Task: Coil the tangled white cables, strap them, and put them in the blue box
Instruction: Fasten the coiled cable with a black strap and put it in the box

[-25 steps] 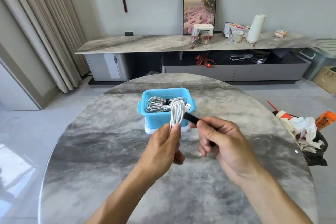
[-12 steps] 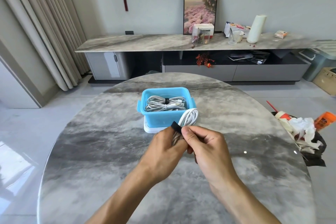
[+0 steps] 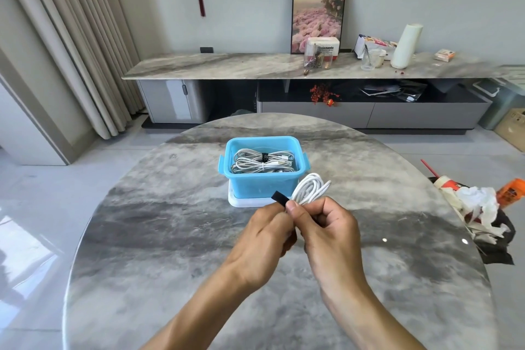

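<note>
While the blue box (image 3: 262, 183) sits beyond, both hands' fingers (image 3: 295, 212) tight around coiled white cable (image 3: 311, 189) and black strap (image 3: 279, 198).

Home living room, long marble sideboard (image 3: 255, 67), framed flower picture (image 3: 318, 13), floor-length curtains (image 3: 71, 45), round marble table (image 3: 170, 236)

Above a marble table (image 3: 170, 236), the left hand (image 3: 264, 239) and right hand (image 3: 326, 230) pinch a black strap (image 3: 279, 198) around a coiled white cable (image 3: 311, 189) near the blue box (image 3: 261, 182) of strapped cables (image 3: 262, 161).

Bright daylight, sharp, wide-angle edge distortion
</note>
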Tool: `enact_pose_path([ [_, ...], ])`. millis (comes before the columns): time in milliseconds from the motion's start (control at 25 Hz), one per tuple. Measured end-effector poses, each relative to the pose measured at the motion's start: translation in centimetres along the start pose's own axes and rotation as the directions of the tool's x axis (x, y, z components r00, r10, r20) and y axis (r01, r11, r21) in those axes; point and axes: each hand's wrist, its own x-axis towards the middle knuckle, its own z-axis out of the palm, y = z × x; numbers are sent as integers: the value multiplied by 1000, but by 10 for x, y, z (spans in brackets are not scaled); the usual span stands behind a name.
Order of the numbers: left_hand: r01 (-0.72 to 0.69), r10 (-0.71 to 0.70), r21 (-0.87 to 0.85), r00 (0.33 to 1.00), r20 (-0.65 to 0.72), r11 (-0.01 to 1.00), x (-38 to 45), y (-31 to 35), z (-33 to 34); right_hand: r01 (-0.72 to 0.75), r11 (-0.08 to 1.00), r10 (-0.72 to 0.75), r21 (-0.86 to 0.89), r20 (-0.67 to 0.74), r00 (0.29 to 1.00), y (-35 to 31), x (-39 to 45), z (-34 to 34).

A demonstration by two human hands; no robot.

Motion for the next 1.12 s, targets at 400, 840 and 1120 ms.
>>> enact_pose_path([
  [400,-116,108,-18,965,-238,993,10,-5,-7,-130,991,134,-32,229,964,0,10,-11],
  [840,-298,322,160,935,-147,941,7,-10,-16,-394,917,379,-61,442,813,-16,32,-43],
  [1120,-483,499,570,855,141,665,-7,-10,-12,-420,900,410,-114,545,731,-13,51,-58],
])
